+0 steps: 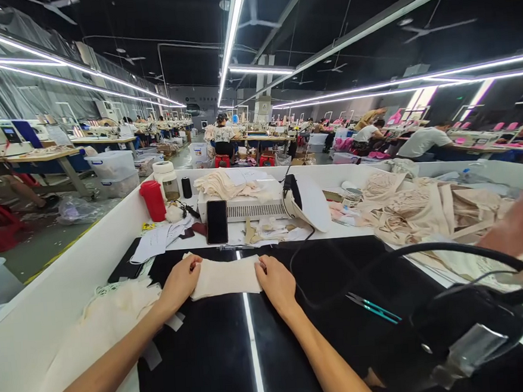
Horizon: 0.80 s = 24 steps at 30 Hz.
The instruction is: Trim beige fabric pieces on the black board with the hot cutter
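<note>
A cream fabric piece (pixel 226 276), perhaps several layers, lies across the black work surface with its upper edge curving inward. At its left end, my left hand (pixel 184 279) pinches the fabric between thumb and fingers. My right hand (pixel 276 278) grips the opposite end, thumb on top and fingers folded under. Left of my left forearm is a heap of cream cloth (pixel 113 314) with pale green threads. Teal thread snips (pixel 375 307) rest on the black surface to the right of my right arm.
Along the back stand a phone (pixel 217 222), a red cup (pixel 153 201) and a white box (pixel 253 207) with fabric on it. Cream garments (pixel 436 201) pile up at right. A black machine with a cable (pixel 468 331) and another person's blurred arm (pixel 520 219) occupy the right foreground.
</note>
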Motion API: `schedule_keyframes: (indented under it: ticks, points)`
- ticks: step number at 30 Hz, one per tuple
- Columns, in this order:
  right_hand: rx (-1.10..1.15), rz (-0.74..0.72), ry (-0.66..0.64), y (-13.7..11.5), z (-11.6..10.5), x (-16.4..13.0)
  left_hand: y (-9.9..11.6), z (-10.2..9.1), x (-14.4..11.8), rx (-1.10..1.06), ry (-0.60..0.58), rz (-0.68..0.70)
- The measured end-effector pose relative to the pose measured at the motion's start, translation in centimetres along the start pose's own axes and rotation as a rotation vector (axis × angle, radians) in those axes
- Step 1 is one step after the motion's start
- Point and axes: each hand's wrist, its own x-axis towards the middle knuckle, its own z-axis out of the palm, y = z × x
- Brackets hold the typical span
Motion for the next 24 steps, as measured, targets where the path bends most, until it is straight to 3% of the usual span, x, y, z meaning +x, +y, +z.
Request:
schedule_keyframes:
  ticks: [8,15,20,24]
  points:
    - [0.05,0.022,0.076,0.4,0.1,-0.1,0.0,0.1,0.1,0.084,0.053,-0.006]
    - [0.114,0.026,0.118,0.9,0.3,-0.1,2.2,-1.9,-4.9,0.109,0.029,0.133]
    - [0.124,0.017,0.106,1.3,0.5,-0.2,2.8,-6.5,-8.7,0.161,0.017,0.169]
    - [0.143,0.009,0.084,2.0,0.9,0.0,1.3,-12.2,-11.4,0.371,0.191,0.101]
